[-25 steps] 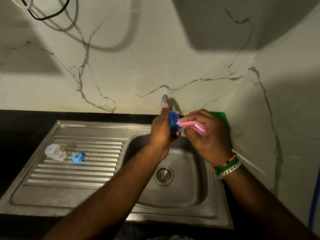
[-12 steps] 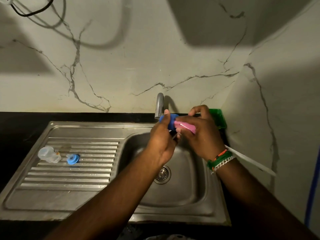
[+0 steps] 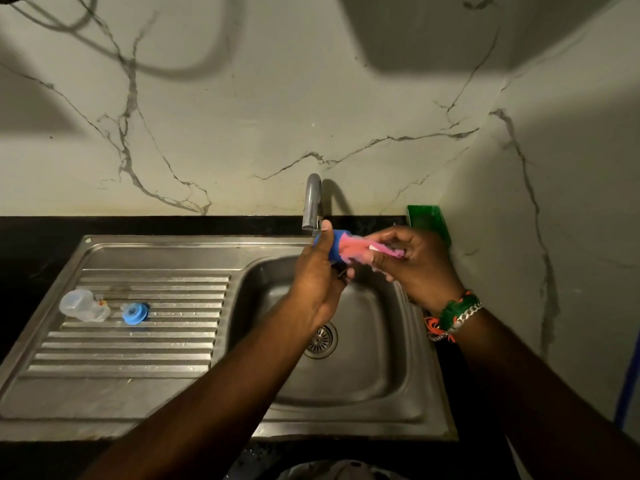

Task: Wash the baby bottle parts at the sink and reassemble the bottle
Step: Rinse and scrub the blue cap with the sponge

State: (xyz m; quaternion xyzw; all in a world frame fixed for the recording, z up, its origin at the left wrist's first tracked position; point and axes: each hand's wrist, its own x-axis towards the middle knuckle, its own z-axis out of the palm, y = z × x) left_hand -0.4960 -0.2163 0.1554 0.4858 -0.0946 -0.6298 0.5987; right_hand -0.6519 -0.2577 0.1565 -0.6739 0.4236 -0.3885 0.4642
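Over the sink basin [image 3: 363, 358], just under the tap [image 3: 311, 202], my left hand [image 3: 318, 278] grips a blue bottle part [image 3: 336, 244]. My right hand [image 3: 415, 265] holds a pink brush or scrubber [image 3: 356, 251] whose end goes into the blue part. A white strip shows among the pink between my right fingers. On the ribbed drainboard [image 3: 138, 341] at the left lie a clear plastic bottle piece [image 3: 83, 305] and a small blue ring [image 3: 135, 313], side by side.
A green object [image 3: 427, 221] stands in the back corner behind my right hand. The drain [image 3: 323, 341] sits in the basin's middle. Black countertop [image 3: 31, 258] surrounds the steel sink. Marble walls close in at the back and right.
Both hands have shifted a little together under the tap, and the pink brush now sits lower and flatter against the blue part. The parts on the drainboard have not moved.
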